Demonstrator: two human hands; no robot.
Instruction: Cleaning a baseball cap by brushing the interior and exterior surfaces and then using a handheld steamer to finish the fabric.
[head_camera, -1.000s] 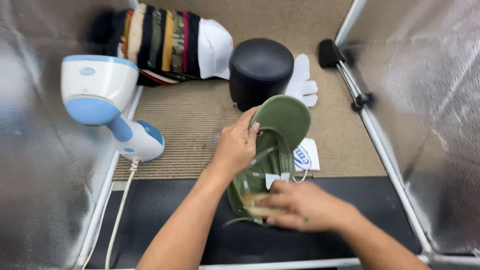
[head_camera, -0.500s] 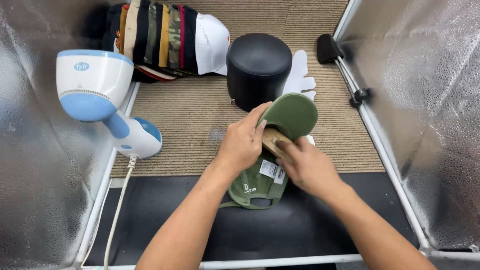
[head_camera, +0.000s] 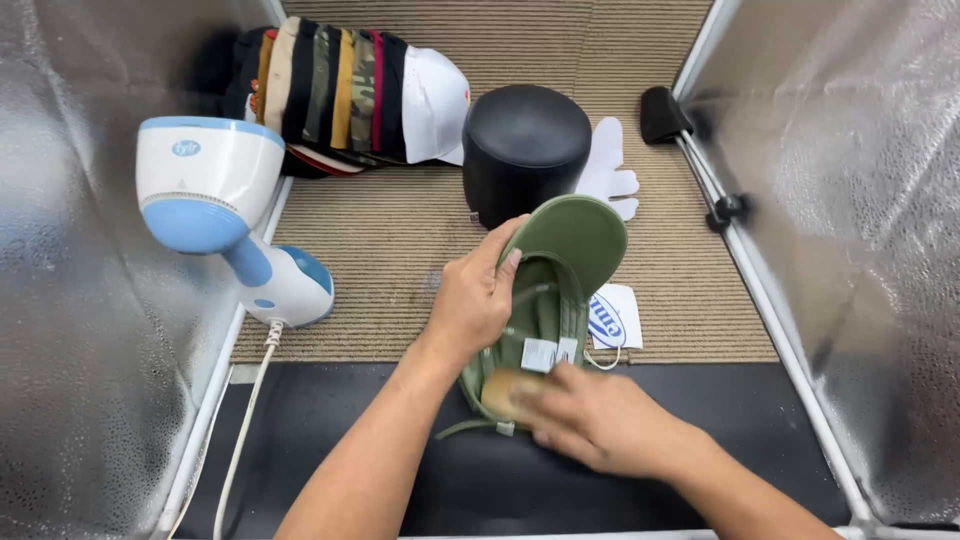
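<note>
A green cap (head_camera: 570, 250) lies upside down in front of me, its brim pointing away. My left hand (head_camera: 478, 296) grips the cap's left side near the brim. At the cap's rear edge my right hand (head_camera: 590, 415) is closed on the back of the cap, with something tan between its fingers that I cannot make out. White labels show inside the cap.
A white and blue steamer (head_camera: 215, 215) stands at the left with its cord running toward me. A row of stacked caps (head_camera: 350, 90) lies at the back. A black dome form (head_camera: 525, 150), a white glove (head_camera: 610, 170) and a white tag (head_camera: 615, 318) sit nearby. Silver walls enclose both sides.
My right hand slid from the cap's middle back to its rear edge. The left hand kept its hold by the brim.
</note>
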